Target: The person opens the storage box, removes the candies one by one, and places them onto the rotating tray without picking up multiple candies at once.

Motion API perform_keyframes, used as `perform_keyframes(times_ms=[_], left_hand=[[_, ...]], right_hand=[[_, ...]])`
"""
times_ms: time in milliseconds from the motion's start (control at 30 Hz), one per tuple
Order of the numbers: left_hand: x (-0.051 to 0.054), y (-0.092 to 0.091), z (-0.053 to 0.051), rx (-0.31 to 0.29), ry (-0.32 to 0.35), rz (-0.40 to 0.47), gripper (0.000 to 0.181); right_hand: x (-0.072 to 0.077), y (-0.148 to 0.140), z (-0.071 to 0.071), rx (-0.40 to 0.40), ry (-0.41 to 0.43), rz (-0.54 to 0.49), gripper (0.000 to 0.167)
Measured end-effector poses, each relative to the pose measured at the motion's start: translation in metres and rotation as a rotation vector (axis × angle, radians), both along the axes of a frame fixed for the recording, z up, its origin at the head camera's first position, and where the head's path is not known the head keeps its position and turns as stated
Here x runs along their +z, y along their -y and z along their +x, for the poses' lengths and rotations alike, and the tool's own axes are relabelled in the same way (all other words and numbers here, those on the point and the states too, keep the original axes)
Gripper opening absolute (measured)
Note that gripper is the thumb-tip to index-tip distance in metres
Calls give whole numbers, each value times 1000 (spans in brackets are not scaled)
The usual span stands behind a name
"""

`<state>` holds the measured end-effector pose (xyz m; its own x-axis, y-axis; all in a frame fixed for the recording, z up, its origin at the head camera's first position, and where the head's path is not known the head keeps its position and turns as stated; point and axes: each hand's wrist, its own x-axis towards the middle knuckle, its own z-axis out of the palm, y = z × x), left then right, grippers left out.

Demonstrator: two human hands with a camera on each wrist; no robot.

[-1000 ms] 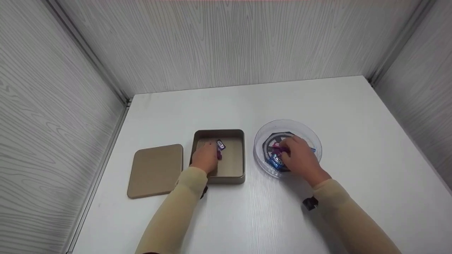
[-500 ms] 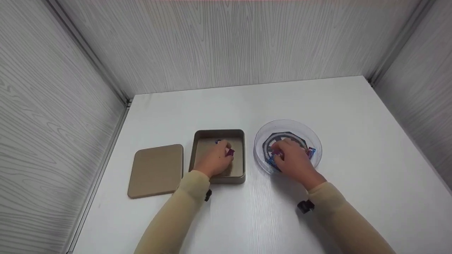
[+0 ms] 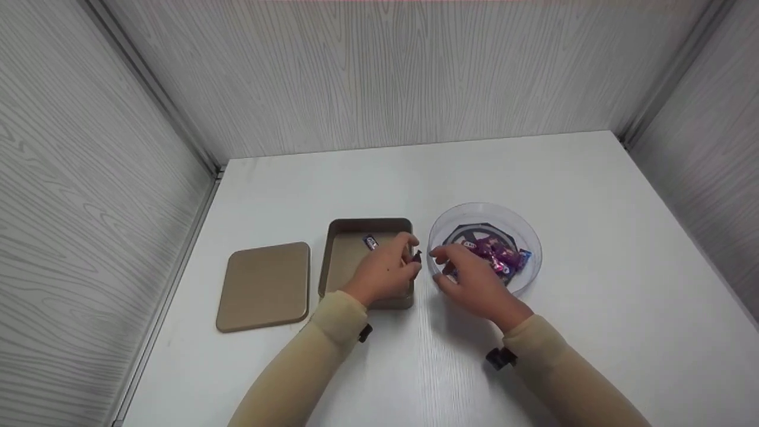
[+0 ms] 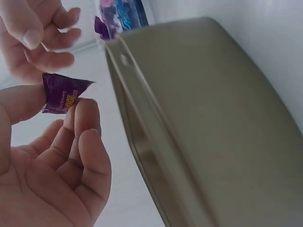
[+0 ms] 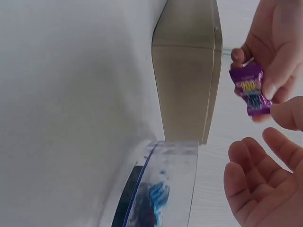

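My left hand (image 3: 382, 274) pinches a small purple-wrapped candy (image 4: 59, 93) between thumb and fingertips, over the right wall of the gold-brown square tin (image 3: 344, 261). Facing it, my right hand (image 3: 474, 287) is at the left rim of the clear round bowl (image 3: 525, 228), fingers loosely bent and holding nothing. In the right wrist view its thumb appears close to the candy; contact cannot be told. A small dark-wrapped candy (image 3: 370, 241) lies in the tin, partly covered by the left hand. Several purple and blue wrapped candies (image 3: 495, 252) lie in the bowl.
The tin's flat lid (image 3: 264, 287) lies on the white table (image 3: 379, 184), left of the tin. Pale wood-grain panels (image 3: 367, 71) stand behind and at both sides. A narrow gap separates tin and bowl.
The left hand has moved right, from inside the tin to above its right wall, carrying the purple candy. The right hand has moved left across the bowl and let go of the purple candy there.
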<state>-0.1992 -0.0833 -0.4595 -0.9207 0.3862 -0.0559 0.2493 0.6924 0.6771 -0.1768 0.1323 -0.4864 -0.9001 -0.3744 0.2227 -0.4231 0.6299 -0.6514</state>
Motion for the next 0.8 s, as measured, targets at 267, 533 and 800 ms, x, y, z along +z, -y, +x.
perform_keyframes(times_ms=[267, 533, 800], left_hand=[[4, -14, 8, -49, -34, -5, 44], [0, -18, 12, -57, -19, -16, 45], [-6, -17, 9, -72, -8, -11, 41]], right_hand=[[-1, 9, 8, 48, -33, -33, 35], [-8, 9, 10, 55, -129, -8, 25], [-10, 5, 2, 44, -169, 24, 24]])
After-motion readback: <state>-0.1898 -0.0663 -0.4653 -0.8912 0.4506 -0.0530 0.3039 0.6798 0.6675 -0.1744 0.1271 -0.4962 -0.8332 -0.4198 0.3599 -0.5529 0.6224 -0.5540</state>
